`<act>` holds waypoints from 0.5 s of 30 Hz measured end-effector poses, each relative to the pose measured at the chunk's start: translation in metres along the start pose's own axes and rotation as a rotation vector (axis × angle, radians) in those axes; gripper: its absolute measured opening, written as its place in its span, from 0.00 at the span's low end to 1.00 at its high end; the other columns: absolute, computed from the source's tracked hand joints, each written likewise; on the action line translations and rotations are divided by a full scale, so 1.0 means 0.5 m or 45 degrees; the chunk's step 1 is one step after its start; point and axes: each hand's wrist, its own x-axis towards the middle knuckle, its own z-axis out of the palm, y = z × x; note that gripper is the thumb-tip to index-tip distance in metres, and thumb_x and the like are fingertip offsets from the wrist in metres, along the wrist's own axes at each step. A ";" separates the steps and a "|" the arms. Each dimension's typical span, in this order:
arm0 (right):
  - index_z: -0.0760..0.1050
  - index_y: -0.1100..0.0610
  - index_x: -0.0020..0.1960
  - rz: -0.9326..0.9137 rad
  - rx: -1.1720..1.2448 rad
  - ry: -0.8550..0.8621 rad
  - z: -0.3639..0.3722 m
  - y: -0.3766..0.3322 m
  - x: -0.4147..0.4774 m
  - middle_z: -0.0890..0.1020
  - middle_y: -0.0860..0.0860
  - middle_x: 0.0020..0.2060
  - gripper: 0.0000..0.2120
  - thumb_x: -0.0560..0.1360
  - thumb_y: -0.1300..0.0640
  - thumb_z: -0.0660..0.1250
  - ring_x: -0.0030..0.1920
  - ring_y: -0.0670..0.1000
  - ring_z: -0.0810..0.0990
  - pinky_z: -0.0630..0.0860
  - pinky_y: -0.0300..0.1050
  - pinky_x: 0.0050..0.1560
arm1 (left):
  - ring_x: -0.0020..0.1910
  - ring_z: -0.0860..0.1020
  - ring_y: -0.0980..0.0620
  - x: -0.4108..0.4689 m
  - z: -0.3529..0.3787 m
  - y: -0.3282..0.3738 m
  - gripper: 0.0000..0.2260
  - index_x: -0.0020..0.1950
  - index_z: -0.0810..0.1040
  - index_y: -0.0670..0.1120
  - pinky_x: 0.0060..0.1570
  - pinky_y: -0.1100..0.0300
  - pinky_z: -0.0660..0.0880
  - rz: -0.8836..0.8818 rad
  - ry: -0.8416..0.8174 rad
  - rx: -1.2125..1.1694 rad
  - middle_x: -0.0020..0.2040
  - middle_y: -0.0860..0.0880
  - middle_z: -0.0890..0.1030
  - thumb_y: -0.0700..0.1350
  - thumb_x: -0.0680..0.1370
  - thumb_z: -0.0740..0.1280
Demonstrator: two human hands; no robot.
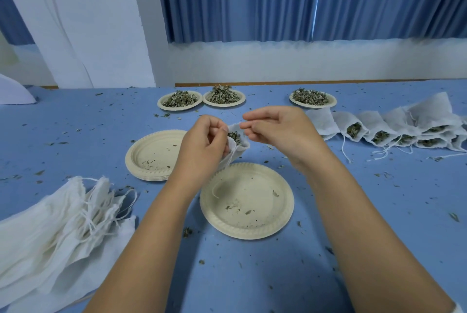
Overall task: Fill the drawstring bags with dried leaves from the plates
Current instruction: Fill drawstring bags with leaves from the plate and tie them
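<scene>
My left hand [204, 143] grips a small white drawstring bag [238, 144] above the blue table, its mouth open and dried leaves showing inside. My right hand [280, 130] hovers at the bag's rim, fingertips pinched together just over the opening. Below them lies a nearly bare paper plate [265, 226] with a few leaf crumbs. A stack of paper plates [141, 158] sits to the left. Three plates heaped with dried leaves [180, 100] [224, 96] [312, 98] stand at the back.
A pile of flat drawstring bags [58, 221] lies at the near left. A row of filled bags [394, 130] lies on its side at the right. Leaf crumbs are scattered over the blue table [379, 211]. A wall and blue curtains stand behind.
</scene>
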 end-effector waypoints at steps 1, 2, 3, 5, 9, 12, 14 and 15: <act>0.82 0.57 0.48 -0.044 -0.018 -0.028 0.007 0.001 -0.002 0.87 0.51 0.41 0.11 0.76 0.69 0.63 0.43 0.47 0.85 0.80 0.35 0.44 | 0.33 0.78 0.58 0.000 0.001 0.000 0.06 0.45 0.75 0.49 0.42 0.57 0.77 -0.004 -0.001 -0.004 0.34 0.55 0.79 0.41 0.81 0.63; 0.82 0.58 0.49 -0.081 -0.055 -0.046 0.015 0.003 -0.004 0.87 0.50 0.42 0.11 0.76 0.69 0.64 0.43 0.45 0.84 0.79 0.33 0.43 | 0.34 0.79 0.57 0.000 0.003 0.000 0.06 0.45 0.75 0.49 0.42 0.55 0.78 -0.009 -0.003 -0.001 0.33 0.55 0.79 0.41 0.81 0.63; 0.82 0.57 0.50 -0.114 -0.111 -0.050 0.021 0.005 -0.005 0.86 0.49 0.42 0.11 0.76 0.69 0.64 0.42 0.42 0.83 0.77 0.31 0.41 | 0.34 0.79 0.57 0.000 0.004 0.000 0.06 0.45 0.75 0.49 0.43 0.54 0.78 -0.017 -0.004 0.003 0.32 0.56 0.80 0.42 0.82 0.63; 0.82 0.56 0.50 -0.165 -0.196 -0.032 0.029 0.009 -0.005 0.86 0.47 0.43 0.11 0.76 0.68 0.66 0.41 0.37 0.82 0.73 0.27 0.38 | 0.35 0.79 0.57 0.002 0.004 -0.003 0.06 0.46 0.75 0.50 0.44 0.53 0.79 -0.044 0.009 -0.013 0.32 0.58 0.80 0.43 0.82 0.63; 0.81 0.57 0.53 -0.192 -0.130 -0.019 0.033 0.015 -0.003 0.86 0.49 0.46 0.11 0.74 0.69 0.69 0.42 0.40 0.83 0.78 0.32 0.46 | 0.33 0.79 0.60 0.007 0.003 -0.008 0.05 0.47 0.76 0.48 0.40 0.61 0.79 -0.081 0.027 -0.108 0.31 0.57 0.80 0.43 0.82 0.63; 0.80 0.55 0.54 -0.207 -0.118 0.024 0.037 0.014 -0.002 0.85 0.48 0.49 0.13 0.72 0.67 0.72 0.38 0.46 0.81 0.78 0.34 0.40 | 0.31 0.78 0.61 0.010 0.002 -0.012 0.05 0.47 0.76 0.48 0.36 0.66 0.77 -0.083 0.036 -0.139 0.30 0.57 0.80 0.43 0.81 0.63; 0.80 0.51 0.52 -0.205 -0.138 0.134 0.035 0.015 0.001 0.84 0.45 0.47 0.11 0.72 0.62 0.73 0.36 0.43 0.79 0.73 0.32 0.35 | 0.31 0.78 0.61 0.012 0.001 -0.013 0.05 0.46 0.75 0.48 0.35 0.67 0.76 -0.068 0.040 -0.137 0.29 0.58 0.80 0.43 0.82 0.63; 0.80 0.50 0.52 -0.169 -0.163 0.190 0.031 0.016 0.003 0.83 0.44 0.45 0.09 0.73 0.59 0.73 0.35 0.41 0.78 0.72 0.33 0.36 | 0.31 0.78 0.62 0.013 0.001 -0.014 0.05 0.46 0.75 0.48 0.35 0.68 0.76 -0.060 0.042 -0.133 0.29 0.58 0.80 0.43 0.82 0.63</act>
